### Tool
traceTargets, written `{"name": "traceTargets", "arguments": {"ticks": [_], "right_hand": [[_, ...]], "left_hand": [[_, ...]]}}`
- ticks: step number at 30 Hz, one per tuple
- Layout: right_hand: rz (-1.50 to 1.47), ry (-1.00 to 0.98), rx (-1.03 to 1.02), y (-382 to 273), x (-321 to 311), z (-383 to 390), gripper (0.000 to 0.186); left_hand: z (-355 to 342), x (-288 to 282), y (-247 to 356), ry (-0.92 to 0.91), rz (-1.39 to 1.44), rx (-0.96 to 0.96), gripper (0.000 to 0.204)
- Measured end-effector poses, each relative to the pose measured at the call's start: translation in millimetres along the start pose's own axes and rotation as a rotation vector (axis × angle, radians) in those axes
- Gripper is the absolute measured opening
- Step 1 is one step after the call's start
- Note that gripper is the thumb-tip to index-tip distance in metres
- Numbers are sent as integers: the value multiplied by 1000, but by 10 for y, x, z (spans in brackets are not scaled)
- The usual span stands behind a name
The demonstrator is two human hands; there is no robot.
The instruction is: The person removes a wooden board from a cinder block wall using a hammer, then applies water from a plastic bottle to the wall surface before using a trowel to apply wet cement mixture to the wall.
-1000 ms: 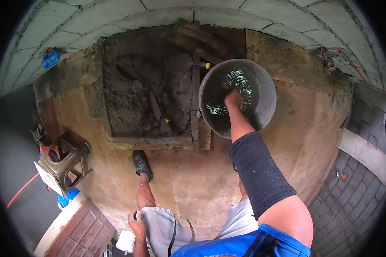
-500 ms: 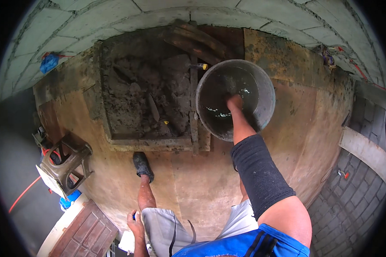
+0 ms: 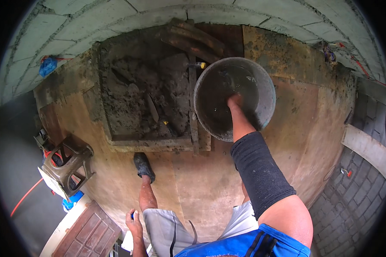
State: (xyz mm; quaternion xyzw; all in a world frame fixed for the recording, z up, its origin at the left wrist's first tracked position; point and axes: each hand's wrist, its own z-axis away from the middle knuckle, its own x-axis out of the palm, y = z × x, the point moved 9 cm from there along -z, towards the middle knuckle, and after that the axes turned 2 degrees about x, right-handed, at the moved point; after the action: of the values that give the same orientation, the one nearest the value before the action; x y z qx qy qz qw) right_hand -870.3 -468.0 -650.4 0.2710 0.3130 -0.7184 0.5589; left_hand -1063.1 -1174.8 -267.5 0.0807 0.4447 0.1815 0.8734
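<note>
Stained plywood floor (image 3: 296, 141) stretches across middle right, edged above by one block wall (image 3: 218, 15). Sunk in one grey bucket (image 3: 266, 100) of murky water (image 3: 212, 109), upper right of centre, the right hand (image 3: 234, 101) has a grip I cannot see; the left hand (image 3: 134, 222), lower left, closes around one small blue object (image 3: 133, 215). Left of the bucket lies one wood-edged tray (image 3: 154, 144) with two yellow-marked handles (image 3: 200, 65).

Block wall (image 3: 154, 13) ran across the far side, curved by the lens. Blue bag (image 3: 48, 66) sat against it, left; red string (image 3: 361, 68) lay along it, right. Plywood (image 3: 304, 111) covered the floor. Brown stool (image 3: 68, 168) was at left, red cord (image 3: 26, 197) beside it. Brown panel (image 3: 88, 233) was lower left. Right: pale board (image 3: 366, 147), grey pavers (image 3: 351, 205).
</note>
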Motion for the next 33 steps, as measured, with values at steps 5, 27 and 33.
{"name": "traceTargets", "arguments": {"ticks": [5, 27, 33], "right_hand": [[-90, -41, 20, -112, 125, 178, 40], [22, -25, -18, 90, 339, 50, 53], [-64, -32, 81, 4, 291, 205, 57]], "left_hand": [[28, -118, -8, 13, -5, -10, 29], [-107, -37, -30, -31, 42, -32, 29], [-125, -122, -86, -14, 4, -13, 30]]}}
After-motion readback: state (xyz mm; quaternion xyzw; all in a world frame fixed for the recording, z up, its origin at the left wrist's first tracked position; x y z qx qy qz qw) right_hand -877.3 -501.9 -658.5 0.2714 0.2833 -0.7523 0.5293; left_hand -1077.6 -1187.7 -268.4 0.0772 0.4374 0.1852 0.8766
